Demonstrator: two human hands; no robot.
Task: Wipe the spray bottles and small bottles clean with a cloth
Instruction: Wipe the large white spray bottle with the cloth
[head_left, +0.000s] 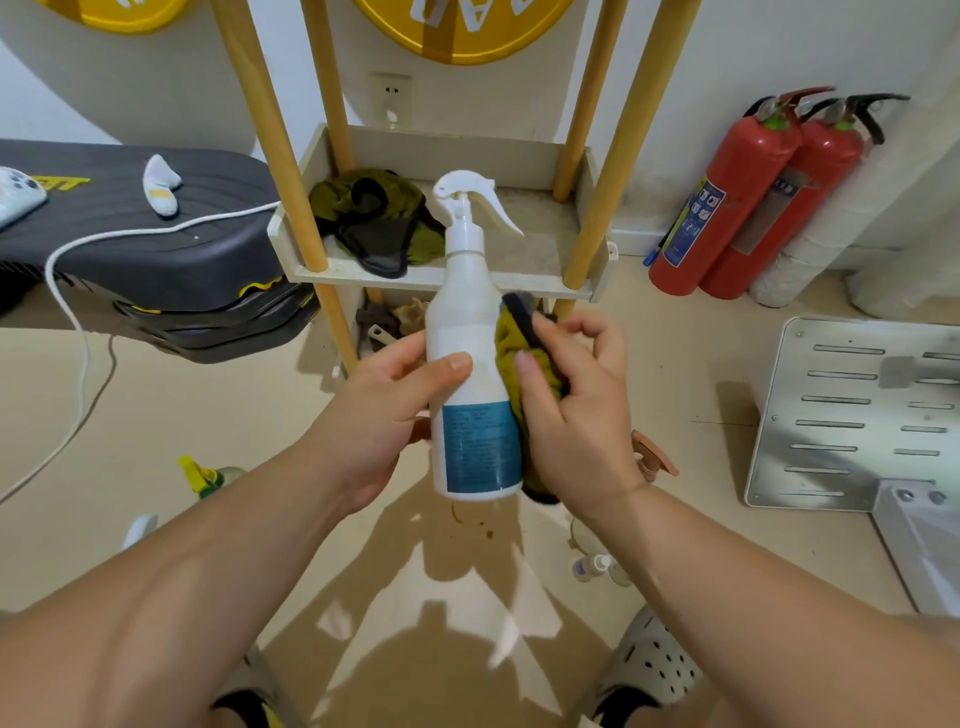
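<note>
Gripping the white spray bottle (470, 332) upright in my left hand (384, 410) — my right hand (571, 410) clamps the olive cloth (519, 358) against its right side.

Both forearms converge; left hand (382, 423) and right hand (576, 415) curl, gripping.

Open floor (218, 400) left of centre. Far ahead the shelf (363, 274) and its wooden posts (270, 130) bar the way — black bench (156, 249) left, fire extinguishers (737, 208) and metal plate (841, 410) right, small bottle (589, 566) near.
</note>
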